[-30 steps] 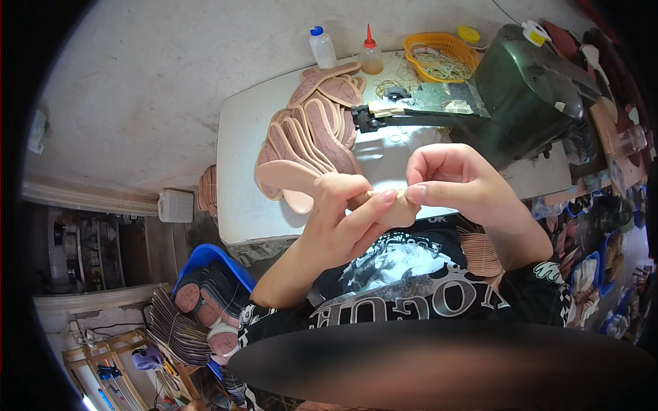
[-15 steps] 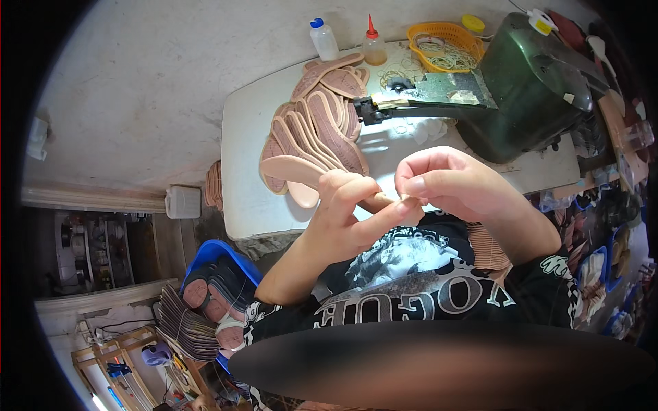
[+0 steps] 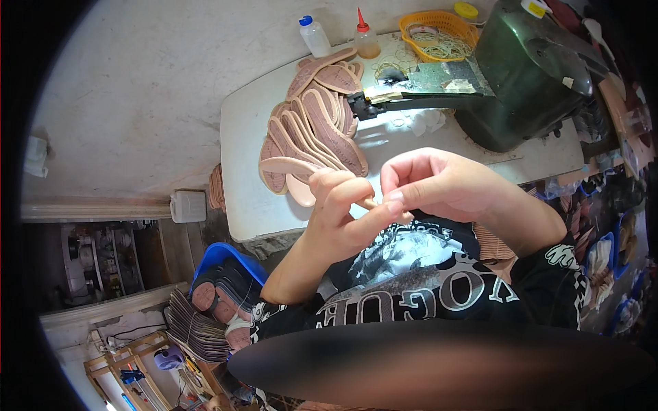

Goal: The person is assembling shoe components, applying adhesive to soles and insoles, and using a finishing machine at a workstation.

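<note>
A slim beige insole (image 3: 291,165) lies in my left hand (image 3: 343,209), its smooth rounded end sticking out to the left past the knuckles. My left fingers are curled round its middle. At its other end my right hand (image 3: 435,183) pinches with thumb and forefinger, the fingertips of both hands meeting there. Whatever small detail sits between those fingertips is hidden. Just beyond my left hand, a pile of beige insoles with brownish faces (image 3: 319,130) is spread on the white table (image 3: 243,198).
A dark green sewing machine (image 3: 528,75) stands at the right of the table, its arm reaching left. Behind are a yellow basket (image 3: 439,31) of pale bands, a red-tipped bottle (image 3: 367,42) and a blue-capped bottle (image 3: 314,38). A blue bin (image 3: 236,257) of bundled insoles stands at lower left.
The view has shifted slightly. My right hand has moved a little left, closer over the left fingertips. Both hands keep their hold on the insole.
</note>
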### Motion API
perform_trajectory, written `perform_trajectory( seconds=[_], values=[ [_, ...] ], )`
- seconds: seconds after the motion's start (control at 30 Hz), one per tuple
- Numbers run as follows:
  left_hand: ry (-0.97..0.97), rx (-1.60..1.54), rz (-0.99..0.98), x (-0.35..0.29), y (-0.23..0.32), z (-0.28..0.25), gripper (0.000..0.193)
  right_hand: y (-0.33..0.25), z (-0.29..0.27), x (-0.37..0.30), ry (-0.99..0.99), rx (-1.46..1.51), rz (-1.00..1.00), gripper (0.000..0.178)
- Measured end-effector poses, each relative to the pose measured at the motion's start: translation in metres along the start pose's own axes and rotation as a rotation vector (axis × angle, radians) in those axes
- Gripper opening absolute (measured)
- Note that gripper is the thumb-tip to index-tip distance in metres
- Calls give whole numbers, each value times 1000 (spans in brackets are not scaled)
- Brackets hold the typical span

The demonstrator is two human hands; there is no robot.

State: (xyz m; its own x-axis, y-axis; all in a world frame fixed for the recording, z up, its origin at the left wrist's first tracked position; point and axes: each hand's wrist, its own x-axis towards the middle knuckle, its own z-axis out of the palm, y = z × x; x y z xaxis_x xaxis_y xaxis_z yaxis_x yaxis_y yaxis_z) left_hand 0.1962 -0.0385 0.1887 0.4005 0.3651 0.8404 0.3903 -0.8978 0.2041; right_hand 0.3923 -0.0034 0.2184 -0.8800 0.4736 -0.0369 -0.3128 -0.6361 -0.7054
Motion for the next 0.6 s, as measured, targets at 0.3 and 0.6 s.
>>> perform_trajectory(
  seconds=[0.3, 0.6],
  values=[
    [-60, 38, -126, -3, -5, 0, 55, 0, 4, -12, 162, -149, -178, 11],
    [-55, 23, -127, 0, -1, 5, 53, -9, 4, -16, 162, -264, -127, 13]
  ],
)
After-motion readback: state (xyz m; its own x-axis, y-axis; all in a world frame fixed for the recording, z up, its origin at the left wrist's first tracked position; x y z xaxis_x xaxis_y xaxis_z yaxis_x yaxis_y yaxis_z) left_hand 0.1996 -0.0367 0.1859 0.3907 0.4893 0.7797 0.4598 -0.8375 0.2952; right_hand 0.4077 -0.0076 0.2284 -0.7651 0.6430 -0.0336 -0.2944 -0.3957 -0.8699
